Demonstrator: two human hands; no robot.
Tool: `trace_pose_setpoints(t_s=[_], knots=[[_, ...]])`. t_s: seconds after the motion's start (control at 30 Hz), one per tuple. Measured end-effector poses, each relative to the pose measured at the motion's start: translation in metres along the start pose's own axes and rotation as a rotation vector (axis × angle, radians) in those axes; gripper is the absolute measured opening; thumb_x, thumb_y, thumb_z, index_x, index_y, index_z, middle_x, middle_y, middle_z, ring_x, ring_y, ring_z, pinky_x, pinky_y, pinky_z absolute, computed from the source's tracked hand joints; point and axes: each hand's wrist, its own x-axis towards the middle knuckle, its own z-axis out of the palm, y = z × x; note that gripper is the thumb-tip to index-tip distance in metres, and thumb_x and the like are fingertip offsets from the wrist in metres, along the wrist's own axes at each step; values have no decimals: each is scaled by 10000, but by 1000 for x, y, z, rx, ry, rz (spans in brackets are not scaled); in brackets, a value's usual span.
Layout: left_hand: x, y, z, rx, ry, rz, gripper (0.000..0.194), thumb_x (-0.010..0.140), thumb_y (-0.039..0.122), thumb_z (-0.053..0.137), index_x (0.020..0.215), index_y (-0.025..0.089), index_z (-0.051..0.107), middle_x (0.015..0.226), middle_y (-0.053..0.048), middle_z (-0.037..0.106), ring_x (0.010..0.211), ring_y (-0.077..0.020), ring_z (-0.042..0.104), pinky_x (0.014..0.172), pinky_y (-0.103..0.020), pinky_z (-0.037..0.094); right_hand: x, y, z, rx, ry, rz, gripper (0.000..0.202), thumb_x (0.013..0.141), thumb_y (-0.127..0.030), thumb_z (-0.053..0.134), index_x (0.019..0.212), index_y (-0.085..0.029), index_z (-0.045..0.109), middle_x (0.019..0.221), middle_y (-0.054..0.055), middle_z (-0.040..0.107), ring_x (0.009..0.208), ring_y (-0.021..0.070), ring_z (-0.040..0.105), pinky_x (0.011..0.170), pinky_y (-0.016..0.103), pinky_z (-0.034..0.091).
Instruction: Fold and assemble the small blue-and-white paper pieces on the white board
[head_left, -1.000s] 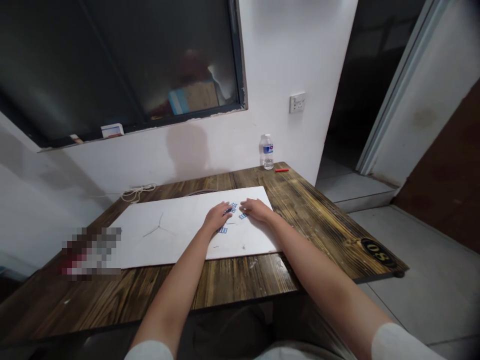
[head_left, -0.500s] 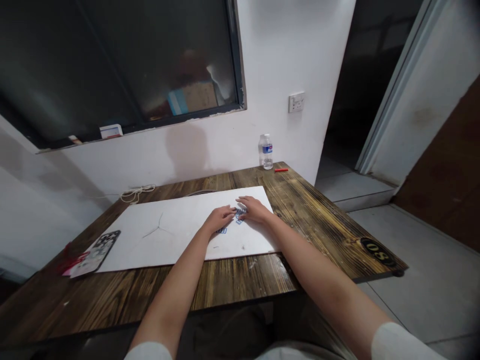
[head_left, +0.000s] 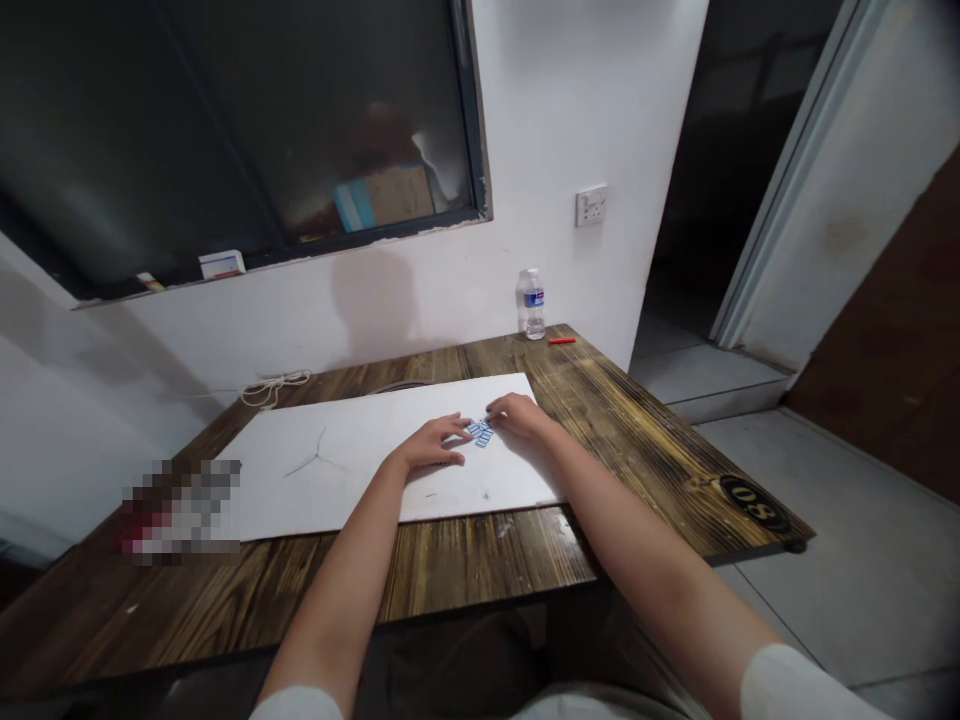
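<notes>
Several small blue-and-white striped pieces (head_left: 481,433) lie close together, some at angles to one another, on a white board (head_left: 360,480). Just left of them is my left hand (head_left: 435,442), low over the board with its fingers spread and its fingertips by the pile's edge. On the other side, my right hand (head_left: 516,415) has its fingers curled together at the pile's upper right. A small dark spot shows at its fingertips; what is pinched there is too small to make out.
The board lies on a dark wooden table (head_left: 637,450). A plastic bottle (head_left: 534,305) and a red pen-like stick (head_left: 562,341) are at the back right corner. A white cord (head_left: 274,385) lies at the back left, and a pixelated patch covers items at the left.
My left hand has drawn slightly left and its fingers have spread. My right hand's fingers have curled in. The blue piece that lay apart near my left hand no longer shows there; the pile is more exposed.
</notes>
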Motion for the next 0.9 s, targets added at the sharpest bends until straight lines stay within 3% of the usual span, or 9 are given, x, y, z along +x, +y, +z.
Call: trace_pose_setpoints(t_s=[0.17, 0.33, 0.4, 0.57, 0.73, 0.9], knots=[[-3, -14, -3, 304, 268, -183, 430, 725, 445, 801, 1098, 242, 736, 1351, -108, 605, 1306, -312, 495, 1109, -476, 374, 4, 6, 3, 218, -155, -135, 217, 751, -185, 726, 943, -250, 803, 1170, 50, 727, 1037, 221, 673, 935, 308, 467], [-2, -10, 2, 474, 455, -341, 347, 761, 415, 774, 1051, 230, 733, 1085, -83, 634, 1053, -266, 591, 945, -411, 477, 6, -7, 11, 257, -172, -221, 214, 724, -186, 759, 914, -271, 806, 1136, 30, 737, 968, 194, 675, 880, 276, 465], [-1, -7, 4, 440, 460, -359, 308, 789, 415, 746, 1030, 223, 731, 1014, -70, 619, 976, -237, 601, 877, -369, 490, 5, -20, 13, 182, -119, -197, 295, 727, -196, 777, 1012, -274, 784, 1084, 29, 746, 1000, 200, 657, 884, 275, 451], [3, 2, 9, 425, 292, -225, 362, 763, 482, 753, 1056, 270, 735, 1022, -50, 650, 994, -236, 572, 899, -363, 447, -3, -47, 16, -74, 54, 2, 508, 789, -408, 765, 1259, -250, 653, 1257, 103, 643, 1146, 261, 558, 911, 336, 429], [5, 3, 11, 453, 329, -313, 279, 816, 417, 706, 1056, 277, 736, 1074, -53, 665, 1041, -247, 569, 927, -385, 442, -3, -40, 12, -108, 75, 165, 378, 797, -434, 754, 1122, -244, 713, 1143, 91, 666, 1105, 260, 549, 889, 339, 417], [3, -6, 9, 487, 433, -407, 184, 870, 284, 615, 999, 257, 743, 1083, -61, 689, 1056, -255, 575, 954, -398, 453, 0, -24, 3, 26, 29, 126, 163, 812, -237, 726, 967, -235, 777, 1045, 70, 721, 1046, 236, 586, 885, 319, 427]])
